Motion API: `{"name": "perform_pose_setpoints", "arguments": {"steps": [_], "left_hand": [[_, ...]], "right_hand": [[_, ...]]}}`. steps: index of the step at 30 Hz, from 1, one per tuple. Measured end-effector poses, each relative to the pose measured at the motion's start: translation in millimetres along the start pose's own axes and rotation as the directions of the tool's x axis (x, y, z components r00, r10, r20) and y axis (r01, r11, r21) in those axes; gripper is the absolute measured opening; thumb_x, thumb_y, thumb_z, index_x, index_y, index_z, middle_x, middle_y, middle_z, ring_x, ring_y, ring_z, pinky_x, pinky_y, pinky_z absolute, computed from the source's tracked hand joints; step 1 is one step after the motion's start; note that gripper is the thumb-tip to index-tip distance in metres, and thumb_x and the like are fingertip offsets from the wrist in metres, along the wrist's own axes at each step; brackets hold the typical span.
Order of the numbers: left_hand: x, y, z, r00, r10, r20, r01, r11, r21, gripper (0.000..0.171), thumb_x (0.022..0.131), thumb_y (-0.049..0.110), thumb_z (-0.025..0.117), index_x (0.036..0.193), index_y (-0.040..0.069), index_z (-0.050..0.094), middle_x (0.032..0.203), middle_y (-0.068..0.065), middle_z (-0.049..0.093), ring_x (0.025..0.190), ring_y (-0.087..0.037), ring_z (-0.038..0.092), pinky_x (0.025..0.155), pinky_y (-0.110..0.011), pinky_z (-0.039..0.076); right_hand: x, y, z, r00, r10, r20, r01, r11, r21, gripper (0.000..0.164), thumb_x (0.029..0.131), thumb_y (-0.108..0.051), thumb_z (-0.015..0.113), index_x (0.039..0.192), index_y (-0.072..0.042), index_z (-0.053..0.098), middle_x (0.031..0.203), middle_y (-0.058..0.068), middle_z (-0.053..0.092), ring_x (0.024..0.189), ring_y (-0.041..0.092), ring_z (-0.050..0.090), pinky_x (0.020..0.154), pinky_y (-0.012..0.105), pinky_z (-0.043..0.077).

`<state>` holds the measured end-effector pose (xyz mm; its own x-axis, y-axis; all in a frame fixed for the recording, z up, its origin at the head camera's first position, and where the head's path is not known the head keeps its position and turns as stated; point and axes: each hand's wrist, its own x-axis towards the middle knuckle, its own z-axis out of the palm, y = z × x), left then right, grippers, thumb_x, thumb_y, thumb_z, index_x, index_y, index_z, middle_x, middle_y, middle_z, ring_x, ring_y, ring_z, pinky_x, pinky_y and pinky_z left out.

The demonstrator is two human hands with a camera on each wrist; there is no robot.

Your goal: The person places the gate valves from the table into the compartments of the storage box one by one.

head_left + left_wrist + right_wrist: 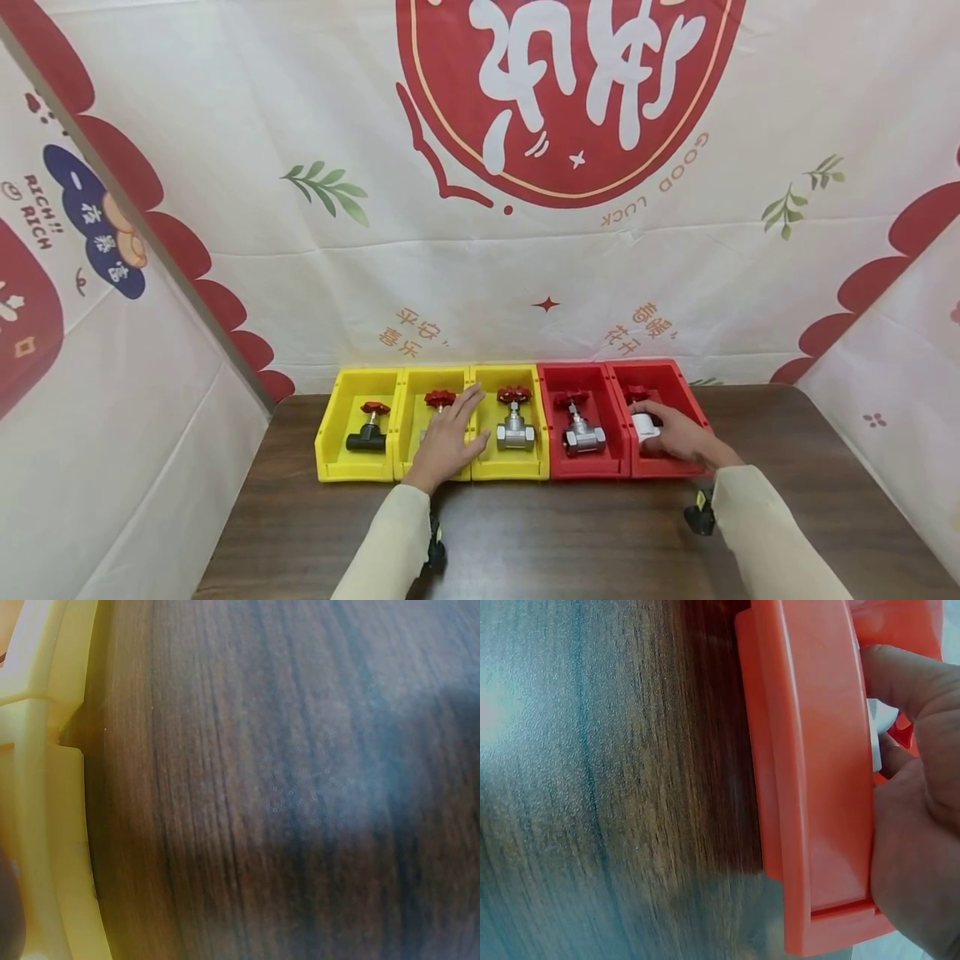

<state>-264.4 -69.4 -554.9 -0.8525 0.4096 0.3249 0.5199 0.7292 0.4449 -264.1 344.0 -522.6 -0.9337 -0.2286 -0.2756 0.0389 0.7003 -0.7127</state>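
My right hand point(678, 435) reaches into the red bin point(692, 398) at the right end of the row. Its thumb and fingers are round a white valve point(644, 426) with a red handwheel point(637, 392); in the right wrist view the white body point(874, 739) shows between them behind the bin's front wall. My left hand point(447, 440) lies over the second yellow bin point(406, 454) from the left, fingers extended toward the back right. Below it is a valve with a red handwheel point(439, 399), its body mostly hidden by the hand.
To the left, a yellow bin point(337, 423) holds a black valve point(366, 437). The middle yellow bin point(542, 468) and the adjoining red bin point(617, 468) each hold a metal valve with a red handwheel. Behind the brown table point(555, 542) hangs a printed cloth point(480, 292).
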Motion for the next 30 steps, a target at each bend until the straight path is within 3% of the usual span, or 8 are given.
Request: {"name": "perform_pose_setpoints", "arguments": {"steps": [5, 13, 20, 30], "left_hand": [[-1.2, 1.3, -0.2, 1.000, -0.007, 0.020, 0.007, 1.000, 0.001, 0.064, 0.094, 0.041, 0.056, 0.149, 0.018, 0.033, 0.157, 0.011, 0.018, 0.120, -0.033, 0.050, 0.099, -0.065, 0.030], [-1.9, 1.4, -2.4, 1.000, -0.001, 0.005, 0.001, 1.000, -0.003, 0.063, 0.093, 0.039, 0.057, 0.149, 0.017, 0.034, 0.156, 0.008, 0.021, 0.119, -0.032, 0.050, 0.098, -0.065, 0.030], [-2.2, 1.4, -1.2, 1.000, -0.011, 0.014, 0.011, 1.000, 0.003, 0.064, 0.093, 0.040, 0.057, 0.149, 0.018, 0.035, 0.156, 0.009, 0.020, 0.119, -0.033, 0.050, 0.099, -0.066, 0.029], [-0.8, 3.0, -1.3, 1.000, -0.010, 0.007, 0.010, 1.000, 0.006, 0.064, 0.093, 0.040, 0.056, 0.149, 0.018, 0.034, 0.156, 0.010, 0.020, 0.119, -0.033, 0.051, 0.099, -0.066, 0.029]], "right_hand": [[-2.3, 0.2, 2.4, 1.000, -0.019, -0.011, 0.019, 1.000, -0.006, 0.076, 0.069, -0.029, 0.084, 0.135, -0.014, 0.048, 0.129, 0.016, 0.048, 0.112, 0.035, 0.045, 0.086, 0.052, 0.048], [-1.0, -1.4, 9.5, 0.996, -0.043, -0.077, 0.030, 0.985, -0.170, 0.076, 0.070, -0.032, 0.084, 0.134, -0.011, 0.049, 0.127, 0.018, 0.052, 0.107, 0.035, 0.050, 0.086, 0.057, 0.046], [-1.9, -2.9, 10.8, 0.994, -0.027, -0.102, 0.010, 0.986, -0.169, 0.062, 0.073, -0.019, 0.082, 0.125, -0.008, 0.052, 0.119, 0.017, 0.055, 0.100, 0.032, 0.053, 0.083, 0.055, 0.049], [-0.1, -0.2, 9.5, 0.991, -0.030, -0.134, 0.007, 0.985, -0.172, 0.058, 0.074, -0.014, 0.081, 0.124, -0.006, 0.053, 0.115, 0.016, 0.057, 0.097, 0.032, 0.054, 0.081, 0.053, 0.049]]}}
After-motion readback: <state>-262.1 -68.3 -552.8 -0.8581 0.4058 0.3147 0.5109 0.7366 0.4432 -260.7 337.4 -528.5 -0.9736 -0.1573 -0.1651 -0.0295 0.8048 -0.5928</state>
